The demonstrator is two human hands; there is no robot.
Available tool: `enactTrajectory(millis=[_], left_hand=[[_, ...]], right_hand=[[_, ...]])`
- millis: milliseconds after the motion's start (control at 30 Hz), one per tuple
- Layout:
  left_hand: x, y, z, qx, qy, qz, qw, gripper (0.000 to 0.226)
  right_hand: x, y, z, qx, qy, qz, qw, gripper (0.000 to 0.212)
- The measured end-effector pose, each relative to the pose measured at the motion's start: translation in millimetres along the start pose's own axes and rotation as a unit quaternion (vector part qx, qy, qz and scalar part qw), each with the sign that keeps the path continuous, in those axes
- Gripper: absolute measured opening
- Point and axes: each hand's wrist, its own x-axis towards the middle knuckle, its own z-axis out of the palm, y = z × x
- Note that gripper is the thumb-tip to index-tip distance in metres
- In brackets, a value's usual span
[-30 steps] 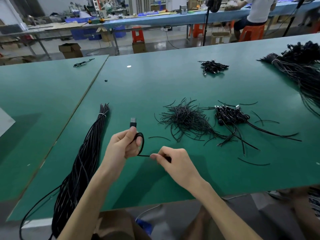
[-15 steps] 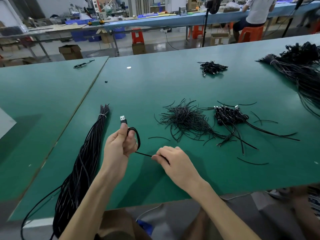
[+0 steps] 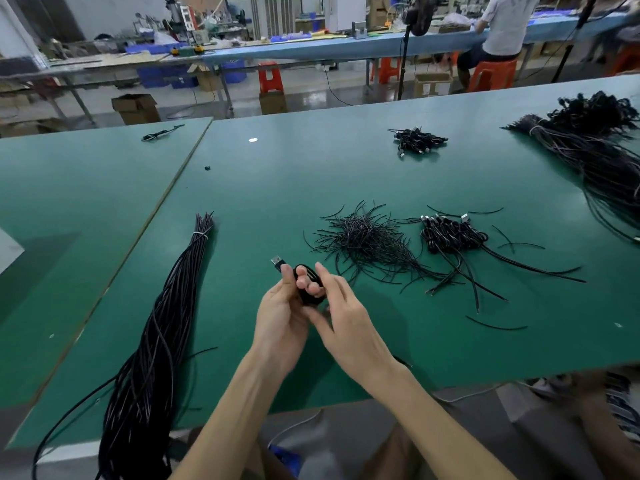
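My left hand (image 3: 280, 317) grips a small coil of black USB cable (image 3: 309, 296) just above the green table (image 3: 277, 188). The silver USB plug (image 3: 277, 262) sticks out past my left thumb, pointing up and left. My right hand (image 3: 346, 320) lies against the coil's right side, its fingers fairly straight and spread and its thumb tucked under the coil. The cable's loose tail is hidden between the hands.
A long tied bundle of black cables (image 3: 166, 323) lies to the left and hangs off the front edge. A heap of short black ties (image 3: 363, 237) and a pile of coiled cables (image 3: 450, 233) lie ahead right. Another bundle (image 3: 595, 150) fills the far right.
The stretched tail between my hands has been wound into the coil. My right hand moved left and up against the coil, and its pinch on the tail opened out.
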Motion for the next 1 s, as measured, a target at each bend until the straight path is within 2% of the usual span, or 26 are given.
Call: enactTrajectory(millis=[133, 267, 400, 500, 667, 800, 900, 1000], left_hand=[[-1.6, -2.0, -3.7, 0.019, -0.002, -0.01, 1.0, 0.038], [-0.7, 0.9, -6.1, 0.058, 0.011, -0.001, 0.998, 0.036], [-2.2, -0.2, -3.7, 0.073, 0.017, 0.003, 0.997, 0.035], [-4.9, -1.2, 1.5, 0.124, 0.028, 0.014, 0.992, 0.037], [-10.1, 1.2, 15.8, 0.229, 0.063, 0.073, 0.969, 0.041], [-15.3, -1.0, 24.0, 0.341, 0.064, 0.173, 0.922, 0.045], [-17.6, -7.8, 30.6, 0.37, 0.079, 0.202, 0.903, 0.041], [-16.3, -11.4, 27.2, 0.369, 0.089, 0.214, 0.9, 0.045]], right_hand=[[1.5, 2.6, 1.5, 0.027, 0.019, 0.009, 0.999, 0.056], [2.1, 4.9, 1.8, 0.035, 0.043, -0.003, 0.998, 0.044], [1.1, 4.9, 2.8, 0.039, 0.052, 0.005, 0.998, 0.048], [-0.1, 4.3, 3.4, 0.03, 0.066, 0.005, 0.997, 0.05], [0.6, 3.8, 0.9, 0.055, 0.085, 0.0, 0.995, 0.049], [0.0, 3.1, 1.7, 0.064, 0.102, -0.018, 0.993, 0.05], [0.1, 3.8, 2.3, 0.075, 0.106, -0.014, 0.991, 0.053], [-0.4, 6.5, 1.3, 0.053, 0.129, -0.024, 0.99, 0.051]])
